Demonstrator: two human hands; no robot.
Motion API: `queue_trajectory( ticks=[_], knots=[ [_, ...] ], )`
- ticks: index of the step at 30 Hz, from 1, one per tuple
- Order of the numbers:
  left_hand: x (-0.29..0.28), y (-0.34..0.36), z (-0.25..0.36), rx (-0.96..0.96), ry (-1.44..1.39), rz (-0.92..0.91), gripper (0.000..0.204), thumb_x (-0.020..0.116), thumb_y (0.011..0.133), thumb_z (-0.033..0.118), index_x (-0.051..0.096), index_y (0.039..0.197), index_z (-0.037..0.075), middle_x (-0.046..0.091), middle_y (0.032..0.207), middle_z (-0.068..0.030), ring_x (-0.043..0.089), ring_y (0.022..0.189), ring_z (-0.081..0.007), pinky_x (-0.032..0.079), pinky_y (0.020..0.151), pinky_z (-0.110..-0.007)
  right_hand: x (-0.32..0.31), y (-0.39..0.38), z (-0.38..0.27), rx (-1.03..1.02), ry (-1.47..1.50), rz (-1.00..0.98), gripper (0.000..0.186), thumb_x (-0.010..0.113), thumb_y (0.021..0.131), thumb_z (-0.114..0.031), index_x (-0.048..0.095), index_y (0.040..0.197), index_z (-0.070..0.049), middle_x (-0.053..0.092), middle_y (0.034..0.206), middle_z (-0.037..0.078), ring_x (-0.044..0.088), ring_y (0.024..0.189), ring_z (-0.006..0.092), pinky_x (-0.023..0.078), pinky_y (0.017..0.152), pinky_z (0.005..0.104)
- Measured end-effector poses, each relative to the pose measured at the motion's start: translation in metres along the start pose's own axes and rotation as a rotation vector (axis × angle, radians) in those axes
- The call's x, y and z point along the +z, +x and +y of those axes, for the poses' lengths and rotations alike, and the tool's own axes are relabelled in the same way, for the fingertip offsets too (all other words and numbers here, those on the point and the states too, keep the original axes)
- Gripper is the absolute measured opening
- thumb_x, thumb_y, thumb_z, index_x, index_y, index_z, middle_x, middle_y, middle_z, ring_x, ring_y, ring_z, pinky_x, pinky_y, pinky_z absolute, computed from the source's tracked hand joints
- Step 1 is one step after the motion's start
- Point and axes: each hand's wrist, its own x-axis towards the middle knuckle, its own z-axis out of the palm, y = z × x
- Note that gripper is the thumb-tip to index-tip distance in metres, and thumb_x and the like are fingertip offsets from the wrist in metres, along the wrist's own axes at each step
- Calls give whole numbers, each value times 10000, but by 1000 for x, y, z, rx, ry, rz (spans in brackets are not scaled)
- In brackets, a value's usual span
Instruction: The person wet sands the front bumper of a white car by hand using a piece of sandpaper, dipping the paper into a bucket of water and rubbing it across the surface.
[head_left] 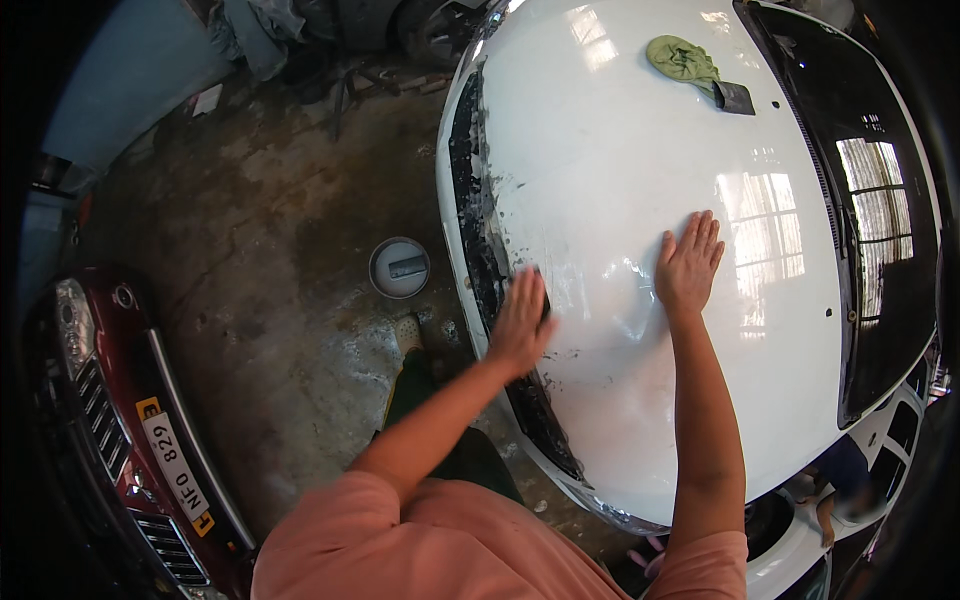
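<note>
A white car hood [610, 150] carries a scraped, patchy black band [470, 200] along its front edge. My left hand [520, 320], motion-blurred, presses near that band with its fingers together over a small dark piece I cannot make out. My right hand [687, 262] lies flat on the glossy paint, fingers extended and slightly apart, holding nothing. A green cloth [675, 58] and a dark flat pad [733, 98] rest on the upper part of the hood. On the floor beside the car stands a round bucket [385, 282] of greyish water with a dark block [407, 266] in it.
A dark red car front [140, 370] is at left. The windshield [880, 120] borders the hood at right. Another person [840, 470] is by a white car at lower right. Debris [340, 90] lies near the wall. My foot [408, 330] is beside the hood.
</note>
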Motion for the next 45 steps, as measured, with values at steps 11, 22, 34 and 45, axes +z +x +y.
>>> queue_trajectory(
  ticks=[11, 22, 34, 45],
  knots=[
    [-2, 24, -1, -117, -51, 47, 781, 465, 1068, 369, 98, 1603, -67, 91, 1676, -295, 108, 1561, -442, 122, 1277, -492, 5, -1, 3, 7, 13, 1, 645, 347, 1085, -396, 287, 1591, -1, 252, 1678, 167, 184, 1572, 302, 105, 1285, 468],
    [-41, 106, -30, -444, -165, 38, 733, 268, 1095, 471, 233, 1581, -76, 180, 1676, -257, 122, 1576, -365, 57, 1281, -464, 2, 1, 0, 3, 8, 5, 641, 343, 1085, -392, 293, 1587, 4, 254, 1676, 170, 187, 1570, 308, 116, 1283, 479],
    [-45, 148, -55, -450, -140, 27, 753, 272, 1091, 479, 215, 1576, -94, 145, 1674, -283, 96, 1577, -384, 52, 1279, -483, -2, 1, -3, 4, 30, -11, 639, 350, 1081, -391, 296, 1585, -1, 260, 1672, 176, 186, 1570, 311, 113, 1283, 481],
    [14, -24, 38, 50, 99, -64, 831, 489, 1041, 459, 168, 1589, -78, 100, 1673, -304, 138, 1559, -438, 123, 1271, -529, -2, -1, -2, 4, 46, 1, 638, 357, 1078, -393, 315, 1576, 2, 272, 1665, 184, 197, 1566, 321, 114, 1279, 487]
  ],
)
